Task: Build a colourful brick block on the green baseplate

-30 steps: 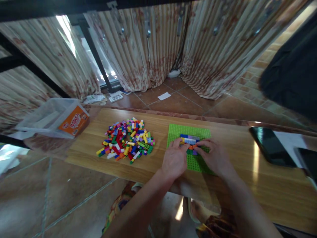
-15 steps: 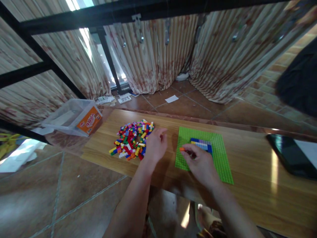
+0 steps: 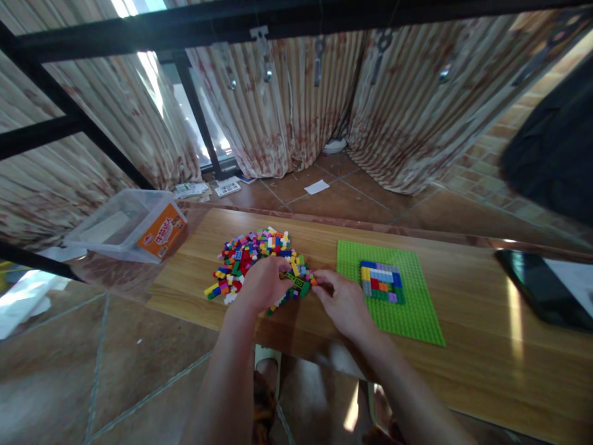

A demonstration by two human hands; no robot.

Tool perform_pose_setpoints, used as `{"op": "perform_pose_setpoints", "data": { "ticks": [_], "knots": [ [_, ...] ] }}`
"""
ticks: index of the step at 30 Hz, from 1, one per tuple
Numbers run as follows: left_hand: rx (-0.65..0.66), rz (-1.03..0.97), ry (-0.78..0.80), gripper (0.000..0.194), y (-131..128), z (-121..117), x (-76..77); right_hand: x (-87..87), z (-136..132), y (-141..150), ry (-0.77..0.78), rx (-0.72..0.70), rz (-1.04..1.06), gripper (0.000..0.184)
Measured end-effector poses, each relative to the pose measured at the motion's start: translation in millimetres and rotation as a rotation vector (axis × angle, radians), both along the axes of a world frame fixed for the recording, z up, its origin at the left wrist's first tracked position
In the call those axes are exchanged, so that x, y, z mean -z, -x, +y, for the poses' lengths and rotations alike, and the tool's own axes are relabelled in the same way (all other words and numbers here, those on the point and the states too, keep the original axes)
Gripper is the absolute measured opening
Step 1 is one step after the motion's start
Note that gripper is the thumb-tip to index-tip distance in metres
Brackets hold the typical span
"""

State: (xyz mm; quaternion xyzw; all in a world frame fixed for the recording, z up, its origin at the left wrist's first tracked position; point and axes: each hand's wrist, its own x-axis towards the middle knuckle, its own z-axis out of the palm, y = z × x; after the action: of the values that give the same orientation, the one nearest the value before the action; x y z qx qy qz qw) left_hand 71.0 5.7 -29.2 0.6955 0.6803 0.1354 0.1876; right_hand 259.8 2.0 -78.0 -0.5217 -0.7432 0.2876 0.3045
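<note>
A heap of small coloured bricks [image 3: 250,256] lies on the wooden table [image 3: 463,346]. My left hand [image 3: 262,285] rests on the heap's near right side with its fingers curled down into the bricks. My right hand [image 3: 340,303] reaches in from the right, fingertips pinched at the heap's right edge beside a small orange brick [image 3: 314,282]. What either hand grips is hidden. To the right lies a green baseplate [image 3: 417,312] with a small flat rectangle of mixed bricks [image 3: 382,282] built on it.
A clear plastic box with an orange label [image 3: 134,225] sits at the table's far left corner. Near the right edge a dark phone [image 3: 537,287] lies next to a white sheet [image 3: 577,278]. Curtains, a black metal frame and a tiled floor lie beyond.
Both hands have left the baseplate build and moved left to the brick heap. The left hand went first, then the right followed. The camera view has shifted.
</note>
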Motion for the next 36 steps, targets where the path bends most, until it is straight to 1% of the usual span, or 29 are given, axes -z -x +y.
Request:
{"op": "perform_pose_setpoints", "data": {
  "ticks": [3, 9, 14, 20, 24, 28, 31, 33, 36],
  "knots": [
    [0.004, 0.039, -0.023, 0.024, -6, -1, 1.2, -0.2, 0, 2, 0.026, -0.007, 0.050, 0.023],
    [0.014, 0.102, -0.016, 0.017, -5, 0, 1.7, 0.6, 1, 0, -0.018, 0.001, 0.068, 0.020],
    [-0.036, 0.113, 0.004, 0.020, 0, 1, -0.7, 2.1, 3, -3, -0.051, 0.014, 0.065, 0.019],
    [-0.005, 0.165, -0.009, 0.029, -1, 3, 3.4, 0.9, 3, -4, -0.064, 0.018, 0.050, 0.018],
    [0.002, 0.179, -0.017, 0.024, -3, 5, 6.0, -1.9, 3, -4, -0.061, 0.014, 0.052, 0.018],
    [0.018, 0.184, -0.028, 0.019, -3, 5, 5.0, -3.5, 2, -5, -0.078, 0.020, 0.062, 0.018],
    [0.004, 0.099, -0.055, 0.018, -1, 6, 3.5, -2.4, 2, -7, -0.090, 0.023, 0.066, 0.017],
    [0.009, -0.053, -0.061, 0.019, -2, 8, 2.7, -1.9, 2, -10, -0.097, 0.032, 0.085, 0.017],
    [0.051, -0.343, -0.047, 0.021, -11, 9, 3.1, -4.4, 2, -14, -0.090, 0.051, 0.141, 0.017]
  ]
}}
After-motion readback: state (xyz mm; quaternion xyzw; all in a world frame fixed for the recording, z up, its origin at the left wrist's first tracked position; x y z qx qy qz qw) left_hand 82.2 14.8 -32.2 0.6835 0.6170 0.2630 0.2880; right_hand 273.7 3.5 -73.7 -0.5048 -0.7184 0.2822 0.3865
